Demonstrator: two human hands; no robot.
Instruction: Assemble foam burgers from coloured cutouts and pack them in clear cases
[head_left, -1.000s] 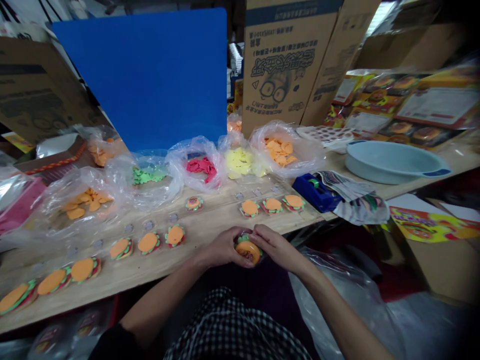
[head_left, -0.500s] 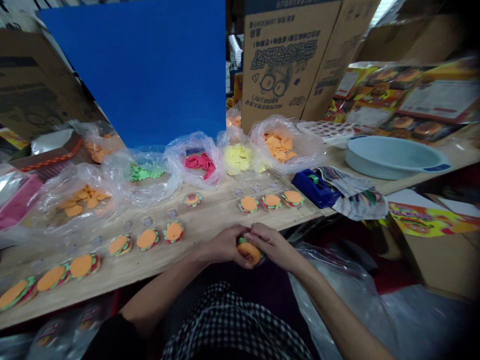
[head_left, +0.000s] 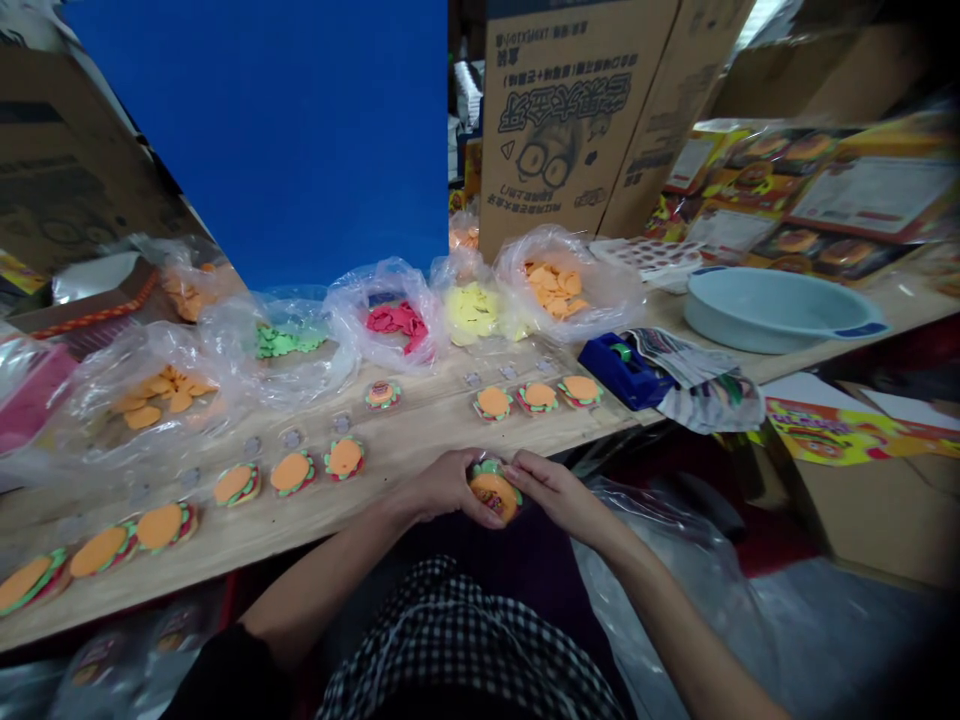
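Over my lap, just off the bench's front edge, a toy burger with an orange bun and green frill is in my hands. My left hand wraps around its left side, thumb along the lower edge. From the right, my right hand pinches its upper right rim with the fingertips. Clear plastic seems to cover the burger. On the bench ahead sit one finished-looking burger with a printed label, and rows of layered burgers with plain orange tops, such as this burger and this other burger.
Plastic bags hold green pieces, red pieces, yellow pieces and orange pieces. A blue tape dispenser lies near the front edge. Behind it stands a light-blue basin. A cardboard box and blue board rise at the back.
The burger has turned in my hands, showing more of its printed top and green frill. My right hand has drawn back from covering it to gripping its edge.
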